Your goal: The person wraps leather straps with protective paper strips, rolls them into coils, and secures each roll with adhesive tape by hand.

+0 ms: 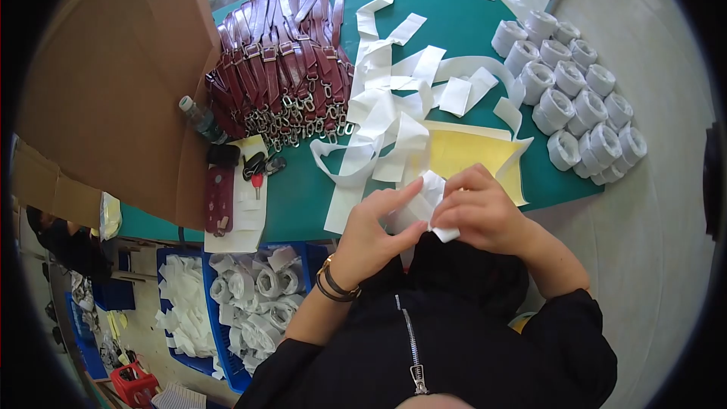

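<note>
My left hand [378,221] and my right hand [482,210] meet at the table's front edge, both closed on a white paper-like roll [432,188]. Left thumb and fingers wrap around its side, while the right fingertips pinch its end. What lies inside the roll is hidden. Just beyond my hands, loose white strips [375,111] are strewn in a tangle, some over a yellow sheet [463,153]. To the right, many finished-looking white rolls [569,77] are stacked in rows along the table edge.
Dark red leather straps with metal clips [282,57] lie in a heap at the back left. Near a tall cardboard box [125,68] are a bottle [201,117], a phone-like case [219,201] and keys [256,170]. Blue baskets [216,318] with white rolls and strips stand below left.
</note>
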Available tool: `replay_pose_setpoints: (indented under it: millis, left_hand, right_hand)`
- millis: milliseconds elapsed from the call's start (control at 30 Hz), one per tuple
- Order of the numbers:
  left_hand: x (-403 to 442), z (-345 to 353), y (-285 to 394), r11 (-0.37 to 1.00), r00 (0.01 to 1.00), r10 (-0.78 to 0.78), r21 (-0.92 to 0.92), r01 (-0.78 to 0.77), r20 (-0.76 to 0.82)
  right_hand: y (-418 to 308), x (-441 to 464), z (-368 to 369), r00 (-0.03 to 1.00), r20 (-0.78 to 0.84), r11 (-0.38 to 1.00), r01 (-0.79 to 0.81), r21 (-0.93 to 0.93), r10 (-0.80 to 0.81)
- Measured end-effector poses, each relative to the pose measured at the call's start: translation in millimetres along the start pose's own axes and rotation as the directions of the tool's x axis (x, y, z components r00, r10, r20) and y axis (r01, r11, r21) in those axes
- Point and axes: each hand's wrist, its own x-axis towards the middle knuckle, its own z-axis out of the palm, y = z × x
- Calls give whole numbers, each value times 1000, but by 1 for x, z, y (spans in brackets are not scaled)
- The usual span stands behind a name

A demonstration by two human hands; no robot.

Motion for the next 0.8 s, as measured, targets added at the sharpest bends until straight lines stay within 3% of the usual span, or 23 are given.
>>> replay_pose_setpoints:
  millis: [167,267,333,467,567,667,800]
  left_hand:
    - [0,-2,1,998,999,5,60,-7,42]
    - [-1,-3,-2,979,989,150,136,-151,19]
    - [-2,-5,0,988,993,117,95,-119,23]
    - [-3,-7,0,997,999,47,-64,-45,27]
    - [-4,-7,-5,977,1000,24,-212,-23,2]
    - [-2,-7,-6,922,992,-126,-365,128,28]
    - [0,2,2,969,991,-85,-241,57,-105]
  right_hand:
    - [-2,6,10,973,-76,961,-200,192,218]
    - [-3,9,14,970,-121,961,-182,206,210]
    - [-4,10,15,969,-142,963,-169,211,201]
    - [-4,4,13,973,-183,980,-110,164,140]
    - [-4,2,10,975,-206,997,73,-35,-79]
    - [-3,0,12,965,-229,991,112,-66,-125]
    - [-9,0,10,951,-229,975,180,-130,-206]
